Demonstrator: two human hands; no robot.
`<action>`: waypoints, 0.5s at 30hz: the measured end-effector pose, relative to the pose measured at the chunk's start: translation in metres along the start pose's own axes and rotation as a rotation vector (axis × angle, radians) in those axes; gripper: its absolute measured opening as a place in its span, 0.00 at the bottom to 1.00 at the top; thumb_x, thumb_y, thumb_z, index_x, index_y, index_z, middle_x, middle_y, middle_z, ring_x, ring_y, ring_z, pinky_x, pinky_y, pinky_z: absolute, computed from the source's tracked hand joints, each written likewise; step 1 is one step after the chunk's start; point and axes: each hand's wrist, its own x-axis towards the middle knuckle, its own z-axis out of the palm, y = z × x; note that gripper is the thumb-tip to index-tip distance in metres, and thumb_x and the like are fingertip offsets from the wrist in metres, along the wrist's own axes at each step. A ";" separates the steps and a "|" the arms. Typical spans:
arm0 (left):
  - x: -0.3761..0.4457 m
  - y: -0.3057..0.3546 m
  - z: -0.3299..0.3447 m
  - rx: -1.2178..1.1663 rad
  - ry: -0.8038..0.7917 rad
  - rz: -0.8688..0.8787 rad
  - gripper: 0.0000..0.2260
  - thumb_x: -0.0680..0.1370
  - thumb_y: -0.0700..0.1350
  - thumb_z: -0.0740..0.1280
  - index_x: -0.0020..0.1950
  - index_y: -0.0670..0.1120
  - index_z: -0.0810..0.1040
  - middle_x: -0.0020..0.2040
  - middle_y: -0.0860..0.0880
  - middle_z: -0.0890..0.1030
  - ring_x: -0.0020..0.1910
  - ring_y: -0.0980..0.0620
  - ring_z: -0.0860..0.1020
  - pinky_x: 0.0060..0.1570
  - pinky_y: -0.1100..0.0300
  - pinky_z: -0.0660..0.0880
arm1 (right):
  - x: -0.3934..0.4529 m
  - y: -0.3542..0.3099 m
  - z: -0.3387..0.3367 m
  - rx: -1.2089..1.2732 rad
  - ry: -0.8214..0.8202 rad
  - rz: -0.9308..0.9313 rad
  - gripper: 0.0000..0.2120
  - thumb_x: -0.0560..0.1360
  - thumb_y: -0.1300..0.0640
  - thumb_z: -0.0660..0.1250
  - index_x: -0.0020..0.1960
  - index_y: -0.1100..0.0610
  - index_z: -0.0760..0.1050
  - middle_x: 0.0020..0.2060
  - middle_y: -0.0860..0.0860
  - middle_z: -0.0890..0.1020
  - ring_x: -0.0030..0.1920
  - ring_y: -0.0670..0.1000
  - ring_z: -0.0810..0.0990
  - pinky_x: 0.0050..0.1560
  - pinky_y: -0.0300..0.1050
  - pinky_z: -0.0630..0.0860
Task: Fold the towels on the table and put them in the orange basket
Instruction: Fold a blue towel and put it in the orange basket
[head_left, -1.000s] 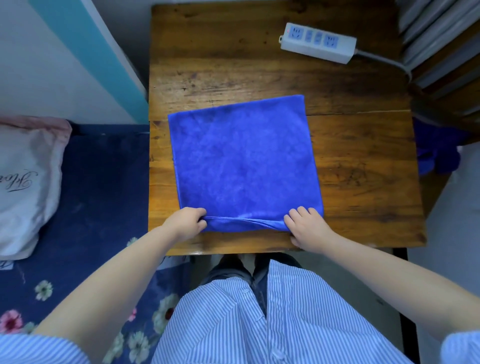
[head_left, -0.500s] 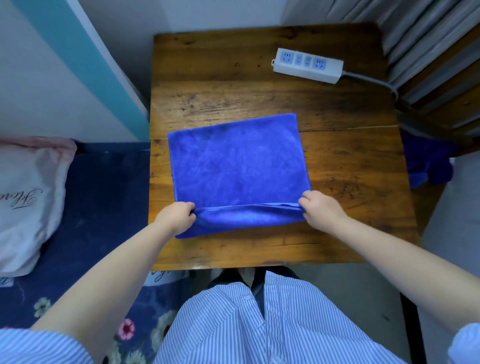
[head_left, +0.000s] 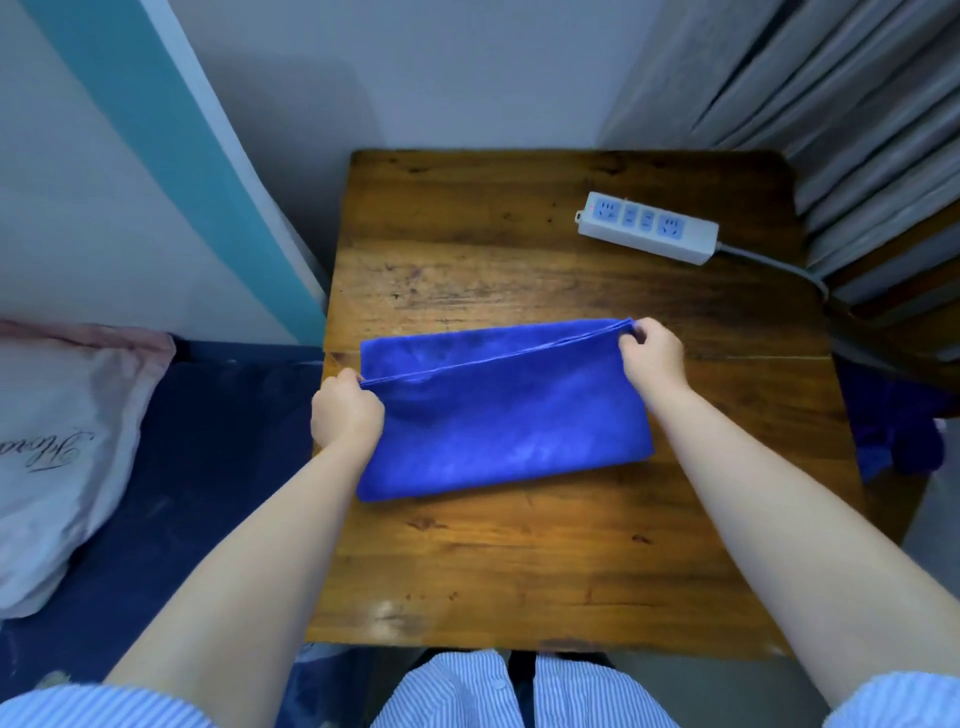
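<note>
The blue towel (head_left: 506, 415) lies doubled on the table (head_left: 519, 561), long axis running left-right. The left hand (head_left: 347, 413) pinches its left far corner; the right hand (head_left: 652, 356) pinches the right, seemingly both layers. The basket isn't visible.

The towel (head_left: 509, 415) is bright blue all over. The table (head_left: 519, 561) is brown wood with dark lines and spots. The power strip (head_left: 648, 235) is white with light blue sockets, and its cord (head_left: 769, 262) is grey. The shirt (head_left: 498, 691) has thin blue and white stripes. The pillow (head_left: 57, 441) is pale pink with dark curly writing. The wall (head_left: 78, 208) is white with a teal stripe (head_left: 171, 156)
</note>
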 end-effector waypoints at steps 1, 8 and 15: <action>0.009 0.005 0.001 -0.080 0.012 -0.003 0.12 0.75 0.35 0.56 0.54 0.40 0.75 0.56 0.40 0.76 0.54 0.39 0.74 0.47 0.53 0.71 | 0.006 0.000 0.004 0.042 0.022 0.045 0.07 0.77 0.63 0.56 0.47 0.60 0.73 0.40 0.54 0.73 0.38 0.52 0.70 0.27 0.40 0.61; 0.054 0.017 0.017 -0.563 0.055 -0.063 0.02 0.77 0.41 0.63 0.45 0.43 0.73 0.36 0.53 0.72 0.42 0.51 0.71 0.32 0.66 0.65 | 0.035 0.009 0.022 0.074 0.137 0.103 0.13 0.80 0.61 0.51 0.62 0.64 0.67 0.56 0.64 0.75 0.50 0.56 0.73 0.42 0.39 0.61; 0.082 0.011 0.044 -0.487 0.037 -0.108 0.04 0.79 0.43 0.59 0.49 0.43 0.71 0.46 0.46 0.73 0.44 0.49 0.70 0.44 0.59 0.65 | 0.057 0.012 0.050 -0.095 0.196 0.063 0.13 0.81 0.60 0.50 0.60 0.64 0.66 0.53 0.64 0.77 0.51 0.61 0.75 0.41 0.43 0.63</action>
